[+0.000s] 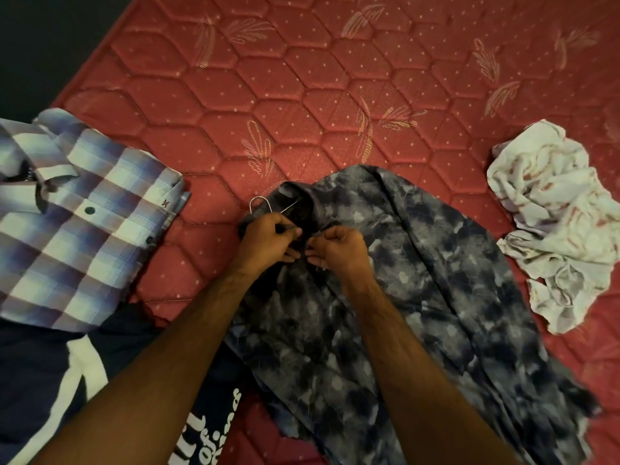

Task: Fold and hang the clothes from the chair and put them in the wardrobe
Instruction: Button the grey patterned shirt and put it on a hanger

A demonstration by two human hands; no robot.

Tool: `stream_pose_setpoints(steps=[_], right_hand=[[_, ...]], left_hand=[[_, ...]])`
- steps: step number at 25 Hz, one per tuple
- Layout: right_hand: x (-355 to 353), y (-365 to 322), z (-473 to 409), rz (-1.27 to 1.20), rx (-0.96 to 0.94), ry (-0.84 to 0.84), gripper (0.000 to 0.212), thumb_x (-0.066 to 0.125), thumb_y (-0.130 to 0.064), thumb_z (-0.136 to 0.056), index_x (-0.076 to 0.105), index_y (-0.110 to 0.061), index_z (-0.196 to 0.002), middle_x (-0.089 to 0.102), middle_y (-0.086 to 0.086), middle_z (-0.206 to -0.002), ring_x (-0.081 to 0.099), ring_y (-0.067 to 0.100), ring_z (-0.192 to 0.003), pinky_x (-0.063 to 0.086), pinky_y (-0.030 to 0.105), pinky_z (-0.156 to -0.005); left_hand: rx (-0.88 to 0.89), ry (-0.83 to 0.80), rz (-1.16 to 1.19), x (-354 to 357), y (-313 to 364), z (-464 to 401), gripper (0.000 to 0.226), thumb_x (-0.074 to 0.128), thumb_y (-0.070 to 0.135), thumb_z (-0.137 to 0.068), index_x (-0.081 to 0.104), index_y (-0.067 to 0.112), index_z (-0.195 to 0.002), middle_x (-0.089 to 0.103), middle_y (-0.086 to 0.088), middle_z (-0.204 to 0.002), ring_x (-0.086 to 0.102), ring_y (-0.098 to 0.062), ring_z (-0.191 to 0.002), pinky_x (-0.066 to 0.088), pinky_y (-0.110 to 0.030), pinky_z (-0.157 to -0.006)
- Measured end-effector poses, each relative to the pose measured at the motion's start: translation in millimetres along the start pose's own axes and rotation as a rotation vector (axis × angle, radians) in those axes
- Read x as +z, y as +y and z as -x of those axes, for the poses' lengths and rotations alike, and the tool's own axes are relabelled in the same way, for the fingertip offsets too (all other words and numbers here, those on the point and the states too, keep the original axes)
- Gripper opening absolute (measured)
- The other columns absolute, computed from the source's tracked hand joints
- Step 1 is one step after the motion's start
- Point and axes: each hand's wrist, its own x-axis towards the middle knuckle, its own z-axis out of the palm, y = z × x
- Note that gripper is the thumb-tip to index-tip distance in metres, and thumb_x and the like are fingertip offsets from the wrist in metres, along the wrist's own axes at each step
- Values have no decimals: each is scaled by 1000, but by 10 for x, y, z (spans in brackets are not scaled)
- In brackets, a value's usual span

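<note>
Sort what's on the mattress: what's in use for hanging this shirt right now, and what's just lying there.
In use:
- grey-blue mottled shirt
- wire hanger, its hook poking out of the collar
- left hand and right hand, both pinching the shirt near the collar

Lying about:
- folded plaid shirt
- navy printed garment
- crumpled white cloth
- red mattress

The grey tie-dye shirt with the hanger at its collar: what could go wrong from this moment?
1. Both hands, the left hand and the right hand, pinch the tie-dye shirt only near the collar. The wire hanger looks only partly inside, so it may slip out when lifted.
2. The shirt lies wrinkled on the mattress and may hang creased.
3. Its lower edge lies near the dark printed garment, which may be dragged along.
</note>
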Motion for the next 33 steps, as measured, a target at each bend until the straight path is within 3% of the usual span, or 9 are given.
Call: stream_pose_setpoints(steps=[3,7,13,15,19,26,29,33], right_hand=[[63,60,-6,-42,27,3,8,71,-1,-91,65,-3,-85,73,11,-78,74,19,-74,62,34,-73],[123,125,13,-52,1,48,11,71,-7,-92,66,-4,-83,75,15,-82,75,25,-78,63,43,-82],[244,215,33,44,-35,145,14,71,-26,-83,70,-16,-73,76,5,-74,76,26,-79,61,51,-82],[276,218,50,68,-39,180,14,71,-20,-88,70,-13,-75,75,7,-74,75,26,-78,62,48,-80],[304,201,115,225,-112,296,11,69,-17,-92,71,-7,-89,72,0,-81,65,11,-69,50,17,-65],[436,276,143,95,-165,382,9,69,-13,-91,75,-6,-93,76,5,-83,71,16,-75,59,32,-74],[410,312,136,53,-169,347,9,71,-15,-91,76,-8,-91,75,3,-80,70,16,-74,57,28,-68],[358,314,157,72,-187,319,8,73,-13,-91,76,-8,-95,75,3,-85,69,10,-77,52,15,-66]], left_hand=[[-10,-42,-46,-19,-7,-11,12,69,0,-92,61,10,-94,69,-13,-82,71,-18,-59,61,-31,-57],[-31,7,-114,-15,4,-6,10,68,3,-93,63,12,-92,72,-5,-82,73,-16,-60,53,-29,-46],[-80,28,-2,5,2,-2,23,66,-1,-92,61,21,-87,67,2,-80,62,-8,-56,49,-26,-56],[-91,24,24,1,-6,-9,24,67,-2,-92,61,21,-86,65,1,-79,58,-10,-57,49,-27,-58],[-108,33,32,10,-1,-31,23,67,-1,-92,60,21,-87,61,-1,-79,52,-12,-60,47,-27,-56],[-86,55,28,23,-17,-18,20,72,8,-90,57,20,-93,65,-3,-89,58,-12,-60,49,-28,-56],[-65,26,-5,-10,-11,6,22,74,6,-89,59,15,-102,66,0,-86,60,-10,-58,48,-27,-54],[-88,56,36,17,-40,-18,24,72,-1,-88,57,18,-89,64,1,-77,54,-10,-51,44,-24,-50]])
